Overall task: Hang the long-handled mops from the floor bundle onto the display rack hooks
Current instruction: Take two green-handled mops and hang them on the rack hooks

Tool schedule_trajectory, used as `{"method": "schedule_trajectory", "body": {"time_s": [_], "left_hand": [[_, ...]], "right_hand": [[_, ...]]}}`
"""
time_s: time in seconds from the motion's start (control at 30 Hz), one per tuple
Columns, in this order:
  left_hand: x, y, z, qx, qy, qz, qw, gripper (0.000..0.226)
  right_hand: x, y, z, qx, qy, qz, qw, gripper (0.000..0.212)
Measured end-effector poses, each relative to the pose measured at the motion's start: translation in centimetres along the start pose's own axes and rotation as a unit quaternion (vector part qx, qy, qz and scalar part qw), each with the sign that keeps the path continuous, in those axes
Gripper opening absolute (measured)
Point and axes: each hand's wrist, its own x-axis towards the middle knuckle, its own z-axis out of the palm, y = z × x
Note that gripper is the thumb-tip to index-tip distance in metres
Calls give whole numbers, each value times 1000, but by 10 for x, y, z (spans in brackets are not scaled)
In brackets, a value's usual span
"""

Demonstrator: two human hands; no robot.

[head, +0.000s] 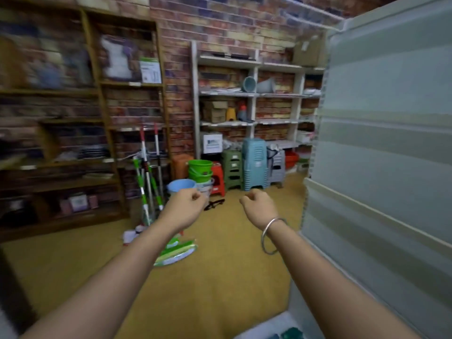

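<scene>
Both hands are stretched forward, curled into loose fists and holding nothing: the left hand (186, 206); the right hand (258, 203). The mops (149, 177) lean against the wooden shelf (107, 123) beyond the left hand; their heads rest on the floor (220, 277).

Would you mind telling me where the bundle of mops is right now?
In the head view, the mops lean against the wooden shelf unit left of centre, beside the blue bucket, beyond the left hand.

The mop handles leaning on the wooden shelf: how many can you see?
3: a red-and-white one, a second red-and-white one beside it, and a shorter green-and-white one in front. Blur may hide more.
</scene>
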Motion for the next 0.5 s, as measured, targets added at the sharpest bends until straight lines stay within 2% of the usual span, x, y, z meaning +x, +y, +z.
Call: {"method": "schedule_trajectory", "body": {"time_s": [0.27, 0.4, 0.5], "left_hand": [[43, -76, -91, 60, 74, -59, 994, 27], [65, -113, -113, 59, 87, -92, 990, 32], [90, -135, -120, 64, 103, -106, 987, 32]], "right_hand": [[45, -74, 144, 48, -128, -67, 988, 26], [69, -88, 192, 50, -157, -87, 982, 17], [94, -94, 219, 57, -173, -93, 979, 19]]}}
